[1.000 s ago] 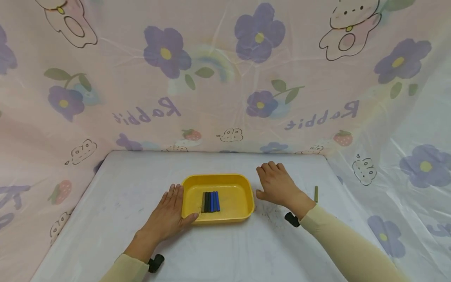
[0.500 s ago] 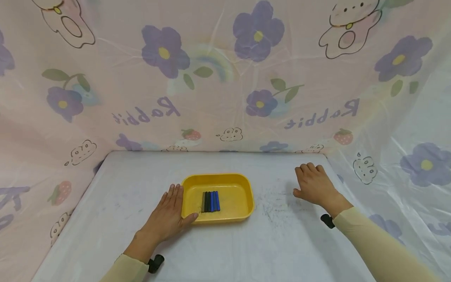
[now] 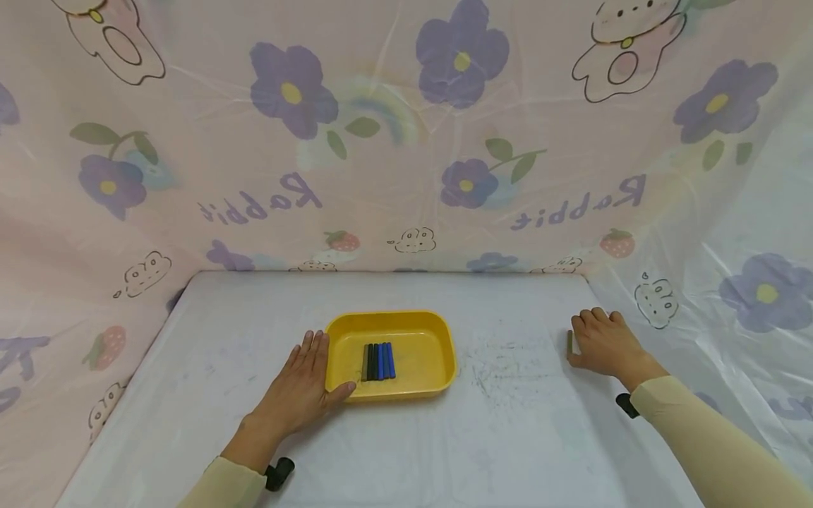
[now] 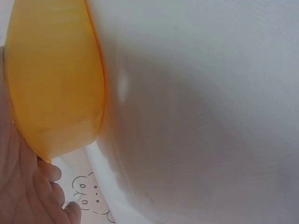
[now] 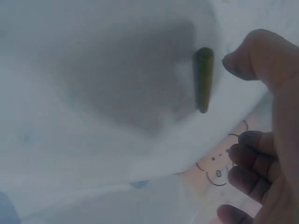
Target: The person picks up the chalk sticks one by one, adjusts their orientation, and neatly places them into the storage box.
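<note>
My left hand (image 3: pixel 297 384) lies with straight fingers along the left rim of a yellow tray (image 3: pixel 438 324), its thumb over the front left corner. In the left wrist view, the tray's outer wall (image 4: pixel 56 79) shows beside the fingers. Inside the tray, several crayons lie in a row: an olive-brown crayon (image 3: pixel 365 363) at the left, then black crayons (image 3: pixel 371 362), then blue crayons (image 3: pixel 386 360). A lone olive-green crayon (image 5: pixel 204 81) lies on the table at the right. My right hand (image 3: pixel 606 346) hovers beside it, thumb and bent fingers apart, holding nothing.
White cloth covers the table (image 3: pixel 444 451), with dark smudges (image 3: pixel 492 370) right of the tray. A patterned curtain (image 3: pixel 394 162) rises behind and at both sides. A black wrist device (image 3: pixel 279 473) sits at the left wrist, another black wrist device (image 3: pixel 627 406) at the right.
My right hand has moved from beside the tray rightward to the olive-green crayon, which it briefly hid from the head view. My left hand stays on the tray.
</note>
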`<state>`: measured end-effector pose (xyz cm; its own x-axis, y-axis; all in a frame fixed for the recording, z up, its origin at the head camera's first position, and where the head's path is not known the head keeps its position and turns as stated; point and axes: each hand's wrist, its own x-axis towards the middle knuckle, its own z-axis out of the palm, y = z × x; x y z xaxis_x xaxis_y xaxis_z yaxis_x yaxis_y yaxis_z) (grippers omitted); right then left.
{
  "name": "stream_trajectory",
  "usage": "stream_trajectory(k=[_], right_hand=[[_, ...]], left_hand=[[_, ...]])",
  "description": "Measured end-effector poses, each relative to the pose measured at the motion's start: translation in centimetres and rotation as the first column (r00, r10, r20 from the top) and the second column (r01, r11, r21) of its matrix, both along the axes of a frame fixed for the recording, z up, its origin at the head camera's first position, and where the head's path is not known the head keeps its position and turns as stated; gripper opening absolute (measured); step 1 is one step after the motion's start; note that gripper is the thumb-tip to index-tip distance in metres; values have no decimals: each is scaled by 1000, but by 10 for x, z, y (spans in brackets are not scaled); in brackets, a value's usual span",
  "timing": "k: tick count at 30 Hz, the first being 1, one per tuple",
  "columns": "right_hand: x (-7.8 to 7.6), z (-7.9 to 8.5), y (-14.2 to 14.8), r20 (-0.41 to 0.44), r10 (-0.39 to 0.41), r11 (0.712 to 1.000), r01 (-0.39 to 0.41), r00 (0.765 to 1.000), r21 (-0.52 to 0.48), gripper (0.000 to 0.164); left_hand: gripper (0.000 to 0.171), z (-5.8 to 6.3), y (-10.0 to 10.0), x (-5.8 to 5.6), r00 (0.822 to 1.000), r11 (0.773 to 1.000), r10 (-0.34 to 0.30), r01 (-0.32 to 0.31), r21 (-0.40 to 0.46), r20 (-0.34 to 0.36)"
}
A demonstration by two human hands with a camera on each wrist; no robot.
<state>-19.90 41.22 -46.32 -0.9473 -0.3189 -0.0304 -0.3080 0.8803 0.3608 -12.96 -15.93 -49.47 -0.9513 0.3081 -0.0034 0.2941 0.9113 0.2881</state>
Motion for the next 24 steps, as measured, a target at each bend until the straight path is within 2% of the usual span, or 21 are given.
stream_trajectory(k=[5, 15, 24], right_hand=[[-1, -5, 3, 52, -46, 999, 46, 998, 1, 65], [-7, -19, 9, 90, -64, 997, 68, 994, -42, 64], [-11, -23, 12, 131, -87, 993, 97, 988, -74, 68]], left_hand=[[112, 0, 0, -1, 1000, 1000, 2, -2, -2, -2], [112, -1, 0, -1, 1000, 1000, 6, -6, 6, -4], [112, -3, 0, -1, 1000, 1000, 8, -8, 3, -7]])
